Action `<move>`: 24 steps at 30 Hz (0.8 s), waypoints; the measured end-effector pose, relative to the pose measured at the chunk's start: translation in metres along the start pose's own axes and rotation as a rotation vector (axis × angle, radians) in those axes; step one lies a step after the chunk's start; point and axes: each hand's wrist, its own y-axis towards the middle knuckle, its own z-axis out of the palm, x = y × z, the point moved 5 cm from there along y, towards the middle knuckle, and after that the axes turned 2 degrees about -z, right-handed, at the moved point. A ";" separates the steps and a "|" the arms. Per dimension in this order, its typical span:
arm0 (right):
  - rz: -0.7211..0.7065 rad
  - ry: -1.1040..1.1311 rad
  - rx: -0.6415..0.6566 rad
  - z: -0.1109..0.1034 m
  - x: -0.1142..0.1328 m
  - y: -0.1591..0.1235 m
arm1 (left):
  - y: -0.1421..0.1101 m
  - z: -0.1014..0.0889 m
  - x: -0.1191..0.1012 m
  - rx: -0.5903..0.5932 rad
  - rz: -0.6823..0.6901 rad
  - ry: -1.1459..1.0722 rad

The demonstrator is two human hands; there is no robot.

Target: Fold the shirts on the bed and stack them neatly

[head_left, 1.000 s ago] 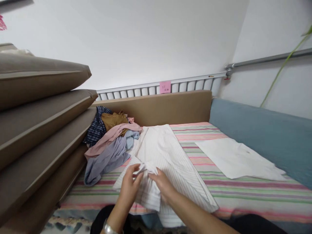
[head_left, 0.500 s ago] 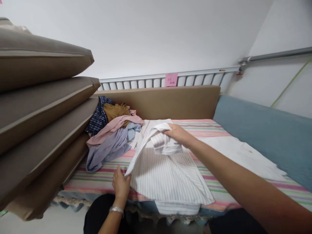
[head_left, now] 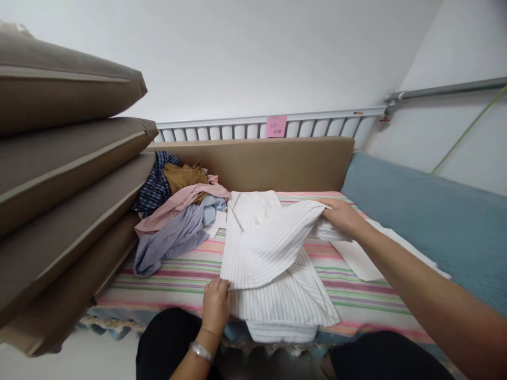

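A white shirt point(head_left: 273, 295) with thin dark stripes lies partly folded in front of me, its lower end hanging over the front edge. My right hand point(head_left: 341, 215) pinches one part of it, probably a sleeve, and holds it lifted toward the right. Fingers closed, my left hand point(head_left: 217, 301) grips the shirt's left edge near the front. Between my hands the raised cloth slants across the shirt body. Some bunched white fabric hangs just below my right hand.
A heap of clothes, with a lilac shirt point(head_left: 166, 245) in front, lies left. Brown cushions point(head_left: 71, 184) are stacked beside it. White cloth point(head_left: 356, 256) lies right on the striped sheet point(head_left: 166, 285). A brown backrest point(head_left: 253, 166) and blue cushion point(head_left: 431, 206) border the surface.
My right hand has moved right, drawing the lifted part of the shirt across the body. My left hand has shifted right along the shirt's left edge.
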 end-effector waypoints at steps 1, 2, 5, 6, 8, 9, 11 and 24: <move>-0.013 -0.008 -0.030 -0.007 0.002 -0.002 | -0.001 0.001 -0.004 0.024 0.023 0.032; -0.029 -0.019 -0.055 -0.013 0.005 -0.005 | -0.003 0.003 -0.008 0.052 0.036 0.061; -0.022 -0.093 -0.083 -0.026 -0.001 -0.016 | -0.008 0.007 -0.011 0.123 0.024 0.107; 0.003 -0.124 -0.075 -0.027 -0.007 -0.019 | -0.008 0.008 -0.012 0.135 0.013 0.102; 0.070 -0.172 -0.069 -0.027 -0.023 -0.023 | -0.008 0.009 -0.014 0.158 -0.009 0.065; 0.102 -0.185 -0.074 -0.027 -0.031 -0.024 | -0.007 0.010 -0.015 0.171 -0.018 0.043; 0.147 -0.194 -0.072 -0.024 -0.044 -0.022 | -0.004 0.014 -0.018 0.203 -0.032 0.008; 0.111 -0.453 -0.023 -0.004 -0.090 -0.005 | 0.014 0.034 -0.006 0.453 -0.148 -0.315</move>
